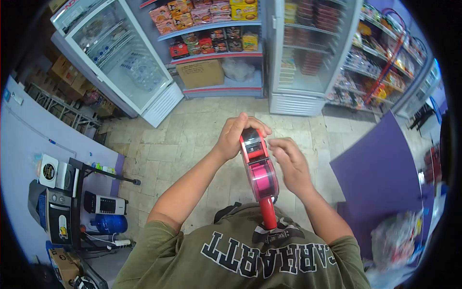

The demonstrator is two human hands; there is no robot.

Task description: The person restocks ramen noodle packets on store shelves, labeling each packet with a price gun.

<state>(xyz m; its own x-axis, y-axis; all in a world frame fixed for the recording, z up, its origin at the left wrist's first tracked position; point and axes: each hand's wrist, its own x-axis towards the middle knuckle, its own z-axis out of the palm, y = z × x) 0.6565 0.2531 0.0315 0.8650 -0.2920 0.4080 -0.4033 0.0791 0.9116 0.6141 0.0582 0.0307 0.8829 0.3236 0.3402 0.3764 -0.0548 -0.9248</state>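
While left hand (pixel 234 137) steadies glossy red plastic price gun (pixel 260 176), right hand (pixel 290 164) touches.

My left hand (pixel 237 136) wraps the far end of the red price gun (pixel 260 171), so its head and my left fingertips are mostly hidden behind it; the gun's handle end runs down against my shirt (pixel 240 253) and I can't tell where it stops. My right hand (pixel 291 166) has its fingertips tucked against the gun's side, contact spot not readable, and the pink roll inside is only a blur through the cover. Shelf packets (pixel 207 19) too small to read, bag (pixel 397 238) at right blurred and cut by the lens edge.
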